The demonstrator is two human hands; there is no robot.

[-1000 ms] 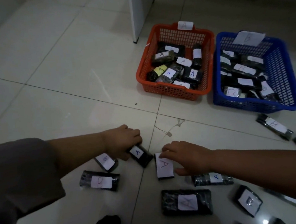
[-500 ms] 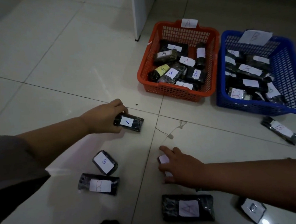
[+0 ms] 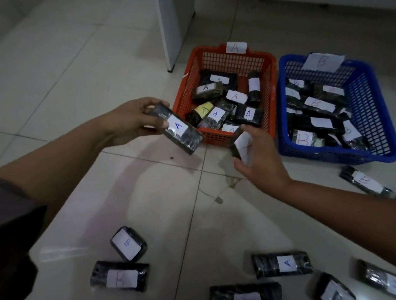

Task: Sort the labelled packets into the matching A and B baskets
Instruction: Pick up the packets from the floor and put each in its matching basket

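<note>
Sorting, part done. Orange basket, tagged A, holds about eight dark wrapped packets, every legible label reading A; blue basket, tagged B, stands just beside it on the right and holds a similar heap, the readable labels B. Left to sort, loose on the tiled floor: two B packets at lower left, an A packet at lower centre, a larger packet below it with an unclear label, at least two more at the lower right edge, and one near the blue basket's front corner. In hand: left hand pinches an A-labelled packet by its upper end, held in the air just outside the orange basket's left wall; long axis diagonal, running from upper left to lower right, label up. Right hand grasps a second packet, held at the orange basket's front rim, long axis near upright in the view, white label towards the camera, letter unreadable. Judgement: both are bound for the baskets; roughly a third remains.
</note>
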